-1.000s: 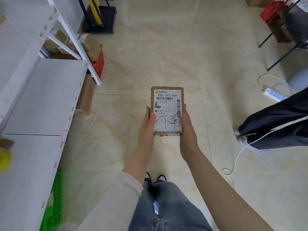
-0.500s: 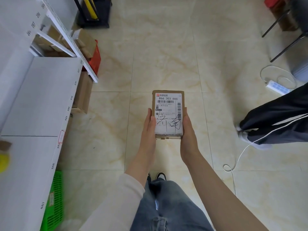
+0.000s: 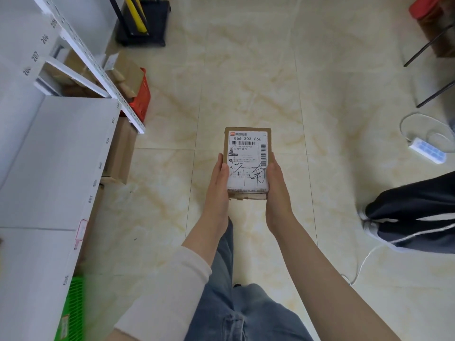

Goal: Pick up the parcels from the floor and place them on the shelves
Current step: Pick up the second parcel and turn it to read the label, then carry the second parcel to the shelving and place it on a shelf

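Observation:
A small brown cardboard parcel point(image 3: 247, 153) with a white shipping label and black handwriting is held flat, label up, in front of me above the tiled floor. My left hand point(image 3: 218, 185) grips its left side and my right hand point(image 3: 277, 190) grips its right side, fingers along the edges. The white shelf point(image 3: 56, 158) with numbered front edges runs along the left, its near board bare.
Cardboard boxes point(image 3: 120, 153) and a red crate point(image 3: 142, 94) sit under the shelf, a green basket point(image 3: 71, 308) at lower left. Another person's dark trouser legs point(image 3: 413, 212) stand at right, near a white cable and power strip point(image 3: 427, 150). A black stand point(image 3: 142, 23) is at top.
The parcel stays held in both hands. My view has shifted slightly, so the shelf and floor items slid a little; the yellow object at the left edge is out of sight.

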`<state>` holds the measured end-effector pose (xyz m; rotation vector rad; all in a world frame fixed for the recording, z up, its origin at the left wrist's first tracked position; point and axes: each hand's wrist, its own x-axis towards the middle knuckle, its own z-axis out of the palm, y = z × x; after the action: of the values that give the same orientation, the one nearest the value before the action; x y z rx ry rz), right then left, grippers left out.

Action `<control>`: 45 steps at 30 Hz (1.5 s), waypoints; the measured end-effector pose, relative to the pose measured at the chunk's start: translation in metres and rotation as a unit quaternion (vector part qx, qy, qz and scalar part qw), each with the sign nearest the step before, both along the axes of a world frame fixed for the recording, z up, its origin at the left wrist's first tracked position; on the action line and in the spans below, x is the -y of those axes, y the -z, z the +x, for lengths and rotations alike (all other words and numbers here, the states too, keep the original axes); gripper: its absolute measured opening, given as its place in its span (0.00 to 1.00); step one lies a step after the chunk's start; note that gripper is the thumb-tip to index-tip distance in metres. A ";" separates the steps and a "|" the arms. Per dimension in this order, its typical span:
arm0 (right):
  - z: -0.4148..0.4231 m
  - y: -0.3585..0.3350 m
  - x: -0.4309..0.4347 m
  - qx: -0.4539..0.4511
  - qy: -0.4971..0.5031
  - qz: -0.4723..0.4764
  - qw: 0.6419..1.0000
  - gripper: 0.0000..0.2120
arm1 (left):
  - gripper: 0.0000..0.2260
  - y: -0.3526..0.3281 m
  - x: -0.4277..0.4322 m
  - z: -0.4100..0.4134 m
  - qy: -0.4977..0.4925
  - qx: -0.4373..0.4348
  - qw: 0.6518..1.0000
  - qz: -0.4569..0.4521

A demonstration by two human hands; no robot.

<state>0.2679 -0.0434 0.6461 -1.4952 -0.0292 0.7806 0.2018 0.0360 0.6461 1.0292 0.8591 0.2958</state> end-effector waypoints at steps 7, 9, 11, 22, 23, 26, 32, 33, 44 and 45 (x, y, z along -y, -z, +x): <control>0.110 -0.014 -0.117 0.013 -0.003 0.001 1.000 0.24 | 0.26 -0.002 -0.119 0.109 0.004 0.021 1.000 -0.011; 0.140 -0.020 -0.149 0.023 -0.002 0.000 1.000 0.25 | 0.25 -0.007 -0.153 0.138 0.008 0.026 1.000 -0.008; 0.171 -0.026 -0.179 0.024 -0.003 0.001 1.000 0.24 | 0.27 -0.012 -0.183 0.169 0.015 0.030 0.999 -0.006; 0.366 -0.010 -0.299 0.024 0.002 -0.010 1.000 0.25 | 0.24 0.002 -0.305 0.368 0.028 0.007 1.000 -0.003; 0.389 -0.012 -0.310 0.018 0.001 -0.007 1.000 0.25 | 0.24 0.000 -0.316 0.391 0.026 0.008 1.000 -0.005; 0.454 -0.022 -0.342 0.003 0.006 -0.002 1.000 0.25 | 0.24 -0.010 -0.348 0.456 0.025 0.011 1.000 -0.009; 0.567 -0.032 -0.423 0.020 -0.016 -0.008 1.000 0.25 | 0.30 -0.023 -0.427 0.565 0.008 0.012 1.000 0.004; 0.583 -0.032 -0.437 0.023 -0.021 -0.009 0.999 0.25 | 0.29 -0.022 -0.441 0.581 0.006 0.014 1.000 0.005; 0.752 -0.032 -0.647 0.029 -0.027 -0.028 0.999 0.25 | 0.23 -0.014 -0.652 0.750 0.002 0.031 0.999 -0.015; 0.766 -0.036 -0.666 0.038 -0.029 -0.028 0.998 0.25 | 0.23 -0.019 -0.673 0.765 0.005 0.036 0.999 -0.009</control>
<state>1.0341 0.6224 0.6820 -1.5839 -0.1088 0.7749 0.9669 0.7087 0.6649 0.9990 0.7910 0.3145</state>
